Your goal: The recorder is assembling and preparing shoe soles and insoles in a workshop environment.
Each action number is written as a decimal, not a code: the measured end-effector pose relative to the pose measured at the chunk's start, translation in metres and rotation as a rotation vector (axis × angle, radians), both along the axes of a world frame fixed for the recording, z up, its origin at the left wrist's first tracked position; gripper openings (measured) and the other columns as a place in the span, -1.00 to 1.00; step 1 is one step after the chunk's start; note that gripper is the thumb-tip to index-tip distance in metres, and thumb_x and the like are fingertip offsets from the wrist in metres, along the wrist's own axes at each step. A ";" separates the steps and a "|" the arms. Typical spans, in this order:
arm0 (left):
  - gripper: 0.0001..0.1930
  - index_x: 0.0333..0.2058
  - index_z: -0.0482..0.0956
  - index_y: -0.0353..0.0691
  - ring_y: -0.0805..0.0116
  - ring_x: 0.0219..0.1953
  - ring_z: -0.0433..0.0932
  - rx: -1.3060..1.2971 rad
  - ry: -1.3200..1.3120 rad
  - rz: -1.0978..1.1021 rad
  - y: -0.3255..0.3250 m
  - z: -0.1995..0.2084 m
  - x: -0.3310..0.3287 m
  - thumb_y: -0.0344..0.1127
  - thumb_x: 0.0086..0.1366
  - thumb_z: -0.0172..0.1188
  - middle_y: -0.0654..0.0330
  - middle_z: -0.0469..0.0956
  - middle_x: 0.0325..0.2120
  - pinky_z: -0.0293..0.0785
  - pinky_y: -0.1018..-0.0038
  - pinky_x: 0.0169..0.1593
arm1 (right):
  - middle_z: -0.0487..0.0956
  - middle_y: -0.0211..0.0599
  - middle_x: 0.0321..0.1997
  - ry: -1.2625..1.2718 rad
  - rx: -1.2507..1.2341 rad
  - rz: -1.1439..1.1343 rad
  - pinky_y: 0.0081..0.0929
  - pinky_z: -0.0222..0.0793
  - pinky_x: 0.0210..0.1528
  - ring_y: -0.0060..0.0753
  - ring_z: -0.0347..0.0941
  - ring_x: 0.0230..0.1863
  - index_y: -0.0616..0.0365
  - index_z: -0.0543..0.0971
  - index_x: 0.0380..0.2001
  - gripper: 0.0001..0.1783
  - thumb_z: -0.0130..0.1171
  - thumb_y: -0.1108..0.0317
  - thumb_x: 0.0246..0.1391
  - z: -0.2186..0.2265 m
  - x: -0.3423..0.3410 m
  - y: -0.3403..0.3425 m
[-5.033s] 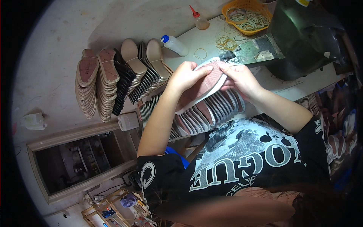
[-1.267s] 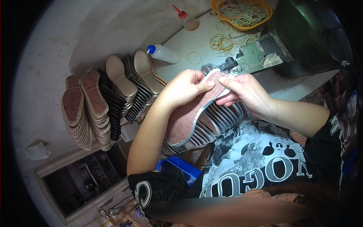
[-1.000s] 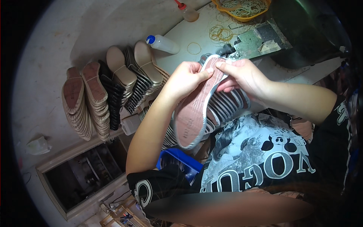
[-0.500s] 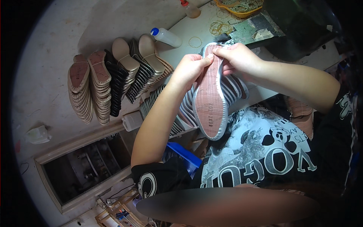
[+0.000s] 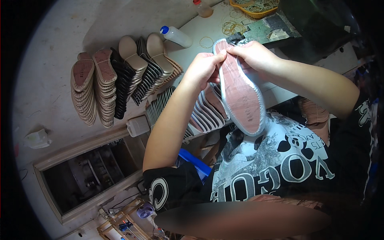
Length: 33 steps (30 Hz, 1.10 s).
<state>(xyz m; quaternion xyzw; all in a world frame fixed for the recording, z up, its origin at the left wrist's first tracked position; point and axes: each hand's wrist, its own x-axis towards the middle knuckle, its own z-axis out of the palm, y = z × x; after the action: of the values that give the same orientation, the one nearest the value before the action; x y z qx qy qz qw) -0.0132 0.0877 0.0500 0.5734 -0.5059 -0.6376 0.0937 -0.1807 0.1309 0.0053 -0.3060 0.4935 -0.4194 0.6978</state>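
An insole [image 5: 242, 92] with a pinkish-red underside and a pleated silvery-white rim hangs tilted in front of my chest. Closed on the left edge of its narrow end is my left hand [image 5: 206, 68], its thumb pressing the pink face. My right hand [image 5: 254, 56] grips the opposite edge, thumb on top close to the other thumb; the fingers behind are partly hidden. Behind the insole, a row of silvery-edged insoles [image 5: 208, 112] stands on the white table [image 5: 192, 60], partly covered by my left arm and the held piece.
Banded stacks of beige insoles [image 5: 83, 96] and black-edged ones [image 5: 140, 76] stand at left. A blue-capped bottle [image 5: 176, 37], loose rubber bands [image 5: 233, 28], a yellow basket [image 5: 256, 14] and a green board [image 5: 272, 30] lie beyond my hands. A white jug [image 5: 137, 126] stands left of my arm.
The insole's wide end has swung to the right and slightly up, uncovering more of the row behind. Both hands keep their hold near the narrow end.
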 end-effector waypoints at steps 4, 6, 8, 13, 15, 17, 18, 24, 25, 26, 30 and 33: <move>-0.58 -0.51 0.54 -0.32 0.44 -0.78 0.47 0.104 0.015 -0.070 -0.004 0.007 -0.003 -0.05 0.32 0.09 0.13 0.54 -0.71 0.29 0.65 -0.73 | 0.59 -0.23 -0.38 -0.048 0.035 0.096 -0.58 0.44 -0.39 -0.53 0.52 -0.43 0.35 0.59 -0.32 -0.66 0.12 0.21 0.13 0.016 -0.014 0.011; -0.56 -0.54 0.54 -0.33 0.45 -0.80 0.45 0.109 0.012 -0.062 -0.006 0.009 0.000 -0.03 0.31 0.10 0.13 0.53 -0.73 0.27 0.66 -0.74 | 0.61 -0.23 -0.36 -0.138 0.068 0.305 -0.59 0.45 -0.32 -0.57 0.53 -0.37 0.37 0.59 -0.32 -0.65 0.19 0.20 0.11 0.026 -0.030 0.021; -0.50 -0.61 0.52 -0.32 0.49 -0.85 0.39 0.096 0.028 -0.063 -0.011 0.005 0.000 0.03 0.29 0.12 0.16 0.50 -0.78 0.21 0.67 -0.78 | 0.61 -0.28 -0.37 -0.060 0.069 0.403 -0.61 0.43 -0.26 -0.59 0.51 -0.37 0.36 0.60 -0.32 -0.62 0.26 0.16 0.07 0.024 -0.047 0.038; -0.49 -0.67 0.50 -0.26 0.54 -0.85 0.34 0.030 -0.056 -0.144 -0.024 0.011 0.002 0.07 0.26 0.15 0.24 0.43 -0.85 0.20 0.66 -0.76 | 0.61 -0.35 -0.39 -0.046 0.004 0.235 -0.67 0.40 -0.31 -0.67 0.49 -0.42 0.33 0.60 -0.33 -0.62 0.23 0.13 0.11 0.006 -0.062 0.060; -0.47 -0.70 0.49 -0.26 0.58 -0.89 0.29 -0.002 -0.065 -0.146 -0.030 0.008 0.002 0.09 0.24 0.17 0.28 0.38 -0.88 0.15 0.68 -0.78 | 0.61 -0.34 -0.39 -0.152 0.070 0.131 -0.67 0.41 -0.32 -0.67 0.49 -0.44 0.33 0.60 -0.32 -0.64 0.20 0.16 0.14 0.008 -0.048 0.058; -0.46 -0.73 0.48 -0.24 0.60 -0.89 0.24 -0.143 -0.119 -0.151 -0.040 0.002 0.002 0.10 0.24 0.16 0.31 0.33 -0.91 0.08 0.68 -0.78 | 0.62 -0.32 -0.37 -0.190 0.084 0.105 -0.66 0.42 -0.31 -0.65 0.50 -0.42 0.34 0.60 -0.31 -0.64 0.18 0.17 0.15 0.003 -0.042 0.051; -0.46 -0.73 0.48 -0.24 0.60 -0.89 0.24 -0.145 -0.115 -0.147 -0.043 0.000 0.002 0.10 0.24 0.16 0.31 0.33 -0.91 0.08 0.68 -0.78 | 0.62 -0.31 -0.36 -0.235 0.091 0.091 -0.64 0.44 -0.30 -0.64 0.51 -0.41 0.34 0.60 -0.30 -0.65 0.17 0.18 0.16 0.002 -0.039 0.047; -0.59 -0.58 0.51 -0.24 0.60 -0.84 0.26 -0.281 0.079 -0.004 -0.048 -0.004 0.010 -0.01 0.28 0.16 0.32 0.42 -0.79 0.13 0.66 -0.73 | 0.63 -0.31 -0.38 -0.157 -0.035 0.051 -0.64 0.41 -0.32 -0.68 0.49 -0.41 0.32 0.61 -0.36 -0.69 0.17 0.22 0.16 0.016 0.000 0.039; -0.60 -0.56 0.50 -0.23 0.60 -0.81 0.30 -0.325 0.133 0.054 -0.039 -0.003 0.011 -0.02 0.29 0.16 0.32 0.44 -0.76 0.17 0.66 -0.71 | 0.63 -0.36 -0.44 -0.025 -0.094 0.126 -0.65 0.38 -0.36 -0.72 0.46 -0.44 0.31 0.62 -0.41 -0.70 0.18 0.22 0.15 0.015 0.006 0.046; -0.62 -0.54 0.50 -0.23 0.57 -0.72 0.40 -0.351 0.170 0.062 -0.034 -0.014 0.018 -0.05 0.33 0.11 0.31 0.48 -0.67 0.26 0.68 -0.65 | 0.61 -0.40 -0.50 0.067 -0.180 0.162 -0.66 0.35 -0.40 -0.75 0.42 -0.46 0.31 0.62 -0.45 -0.70 0.20 0.23 0.14 0.021 0.011 0.052; -0.79 -0.12 0.42 -0.27 0.60 -0.29 0.47 -0.130 0.783 0.392 0.025 -0.009 0.015 -0.26 0.39 0.04 0.24 0.54 -0.25 0.41 0.65 -0.20 | 0.56 -0.45 -0.60 0.145 -0.353 0.248 -0.65 0.28 -0.50 -0.80 0.34 -0.55 0.33 0.61 -0.50 -0.71 0.23 0.26 0.10 0.037 0.028 0.063; -0.78 -0.11 0.42 -0.29 0.58 -0.27 0.50 -0.244 0.833 0.435 0.047 0.000 0.013 -0.31 0.35 0.09 0.22 0.55 -0.25 0.43 0.62 -0.17 | 0.54 -0.45 -0.62 0.145 -0.387 0.272 -0.68 0.26 -0.53 -0.81 0.34 -0.57 0.33 0.59 -0.51 -0.73 0.24 0.30 0.10 0.036 0.028 0.064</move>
<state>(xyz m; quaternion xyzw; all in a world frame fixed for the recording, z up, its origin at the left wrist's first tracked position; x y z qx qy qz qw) 0.0001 0.1348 0.0500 0.3468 -0.3647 -0.7147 0.4858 -0.1523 0.1948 0.0414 -0.5269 0.4071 -0.3850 0.6391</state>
